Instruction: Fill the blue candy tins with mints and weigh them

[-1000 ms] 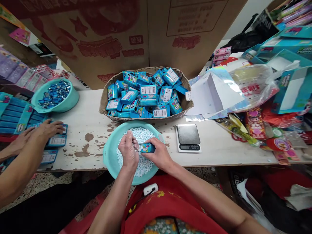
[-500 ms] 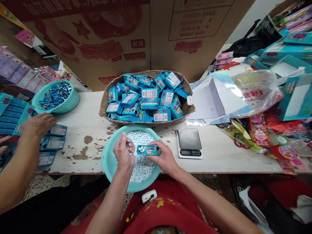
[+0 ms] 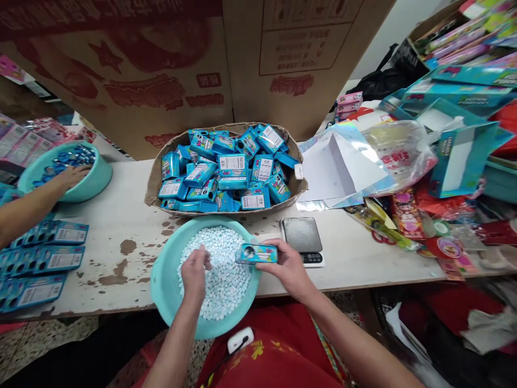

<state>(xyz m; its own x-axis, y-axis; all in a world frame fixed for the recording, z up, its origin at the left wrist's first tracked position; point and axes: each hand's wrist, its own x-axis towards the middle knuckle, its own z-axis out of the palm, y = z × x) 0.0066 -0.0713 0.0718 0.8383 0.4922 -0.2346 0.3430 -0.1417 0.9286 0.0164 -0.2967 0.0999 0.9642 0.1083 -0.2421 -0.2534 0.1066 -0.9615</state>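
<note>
In my right hand (image 3: 288, 267) is a small blue candy box (image 3: 259, 254), gripped at its right end between thumb and fingers. Its top faces up and a round hole shows at the left end. My left hand (image 3: 194, 269) is over the teal basin (image 3: 163, 285), apart from the box. Its fingers are curled together, and whatever is inside them is hidden. Small pale blue-white candies (image 3: 222, 285) fill much of the basin beneath both hands.
Behind the basin stands a cut-down carton (image 3: 155, 188) heaped with blue boxes. A digital scale (image 3: 302, 235) lies to the right. A co-worker's hand (image 3: 75, 177) reaches into a teal bowl (image 3: 97, 180) of shiny blue pieces, near rows of boxes (image 3: 62, 258).
My right hand and the box have moved away from my left hand, whose fingers have curled in. The co-worker's hand has gone from the box rows to the bowl. The view has shifted.
</note>
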